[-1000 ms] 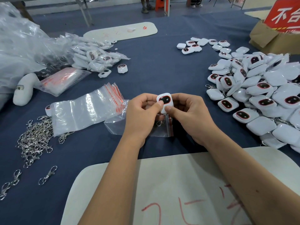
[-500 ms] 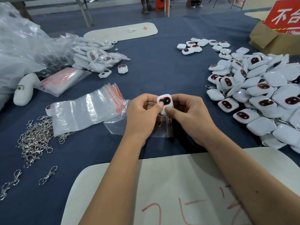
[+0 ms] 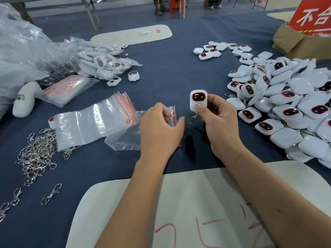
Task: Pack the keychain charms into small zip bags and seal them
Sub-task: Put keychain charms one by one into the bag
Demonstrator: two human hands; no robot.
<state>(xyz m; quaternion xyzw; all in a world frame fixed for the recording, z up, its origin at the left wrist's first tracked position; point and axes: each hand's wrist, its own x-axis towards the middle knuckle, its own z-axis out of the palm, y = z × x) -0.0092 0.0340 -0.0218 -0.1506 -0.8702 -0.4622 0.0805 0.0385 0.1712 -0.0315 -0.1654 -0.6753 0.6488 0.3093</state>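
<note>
My right hand (image 3: pixel 221 122) pinches a white keychain charm (image 3: pixel 198 100) with a dark red-rimmed face, held upright above the blue table; a metal clasp (image 3: pixel 193 118) dangles under it. My left hand (image 3: pixel 160 129) pinches the red zip edge of a small clear zip bag (image 3: pixel 125 138) lying on the cloth. A stack of empty zip bags (image 3: pixel 93 120) lies just left of it. A large heap of loose charms (image 3: pixel 293 104) fills the right side.
Metal clasps (image 3: pixel 38 153) lie in a pile at the left. Bagged charms (image 3: pixel 102 63) and crumpled plastic sit far left. A white board (image 3: pixel 179 203) with red writing lies near me, another board (image 3: pixel 132 35) farther off, and a cardboard box (image 3: pixel 295 43) far right.
My hands have come apart. The right hand lifted the charm up and right on its own. The left hand let go of the charm and took the bag's zip edge.
</note>
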